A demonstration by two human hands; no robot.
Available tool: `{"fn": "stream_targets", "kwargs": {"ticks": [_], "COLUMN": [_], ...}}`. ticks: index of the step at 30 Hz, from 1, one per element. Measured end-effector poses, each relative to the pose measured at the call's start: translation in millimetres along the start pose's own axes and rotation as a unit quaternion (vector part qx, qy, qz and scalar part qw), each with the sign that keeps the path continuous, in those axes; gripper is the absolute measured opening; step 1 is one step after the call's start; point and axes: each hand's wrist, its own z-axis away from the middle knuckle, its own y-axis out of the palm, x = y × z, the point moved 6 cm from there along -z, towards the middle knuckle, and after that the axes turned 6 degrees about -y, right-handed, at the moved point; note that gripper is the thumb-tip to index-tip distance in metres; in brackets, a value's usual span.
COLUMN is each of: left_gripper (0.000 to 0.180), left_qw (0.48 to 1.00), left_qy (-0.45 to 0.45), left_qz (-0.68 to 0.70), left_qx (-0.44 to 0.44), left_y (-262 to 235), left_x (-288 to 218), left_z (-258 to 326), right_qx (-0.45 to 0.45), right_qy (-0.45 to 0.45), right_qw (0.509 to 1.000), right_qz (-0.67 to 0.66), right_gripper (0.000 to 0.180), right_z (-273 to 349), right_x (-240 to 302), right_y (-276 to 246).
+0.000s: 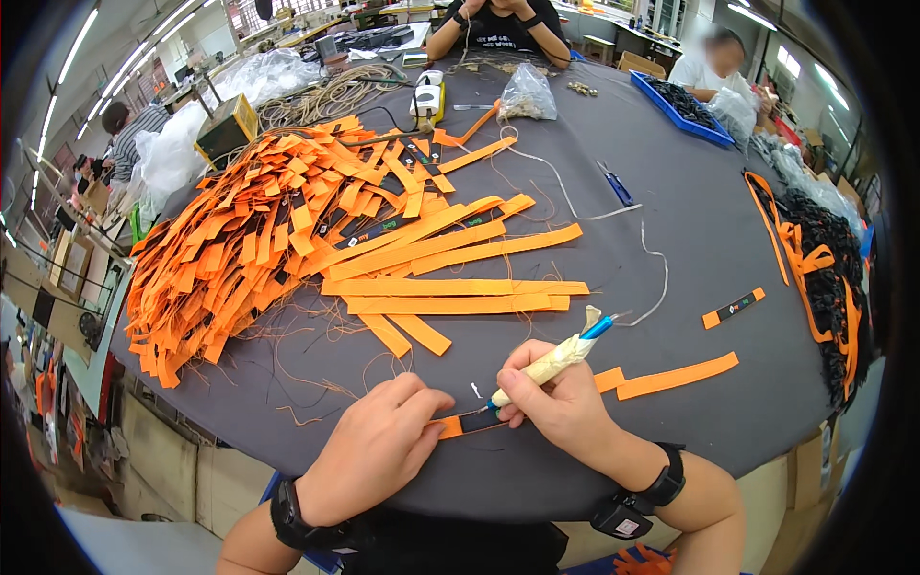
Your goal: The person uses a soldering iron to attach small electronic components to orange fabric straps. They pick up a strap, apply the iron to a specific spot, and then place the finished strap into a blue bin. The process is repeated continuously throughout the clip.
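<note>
My right hand [565,407] grips a thick pen-shaped tool [548,364], wrapped in cream tape with blue ends and a pale cord at its back. Its tip points down at a black label [476,420] on an orange strap [448,428]. Close by, my left hand [379,436] pinches that strap's left end against the dark tabletop, thumb and forefinger near the label. The strap's middle is hidden under my right hand. Beyond my hands, several long orange straps [431,287] lie flat beside a large heap of orange straps [240,240] with loose threads.
To the right lie another orange strap [680,376] and a short labelled strap [734,308]. Blue-handled snips [618,186], a plastic bag [527,94] and a white-yellow device [428,98] lie farther off. A blue tray [676,117] and black-orange bundle [819,259] edge the table; two people sit there.
</note>
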Motion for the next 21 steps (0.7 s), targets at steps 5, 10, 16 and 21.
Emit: {"fn": "stream_targets", "kwargs": {"ticks": [5, 10, 16, 21], "left_gripper": [0.02, 0.013, 0.01, 0.011], "left_qw": [0.997, 0.995, 0.993, 0.995], "left_qy": [0.01, 0.051, 0.082, 0.083], "left_qz": [0.006, 0.005, -0.051, -0.019], "left_qx": [0.073, 0.091, 0.064, 0.042], "left_y": [9, 13, 18, 14], "left_x": [4, 4, 4, 5], "left_z": [-12, -15, -11, -9], "right_qx": [0.017, 0.021, 0.043, 0.046], "right_qy": [-0.037, -0.034, -0.072, -0.081], "right_qw": [0.999, 0.999, 0.993, 0.992], "right_qz": [0.024, 0.025, 0.078, 0.087], "right_gripper": [0.016, 0.016, 0.016, 0.017], "right_z": [0, 0, 0, 0], "right_x": [1, -1, 1, 1], "right_y": [4, 4, 6, 9]}}
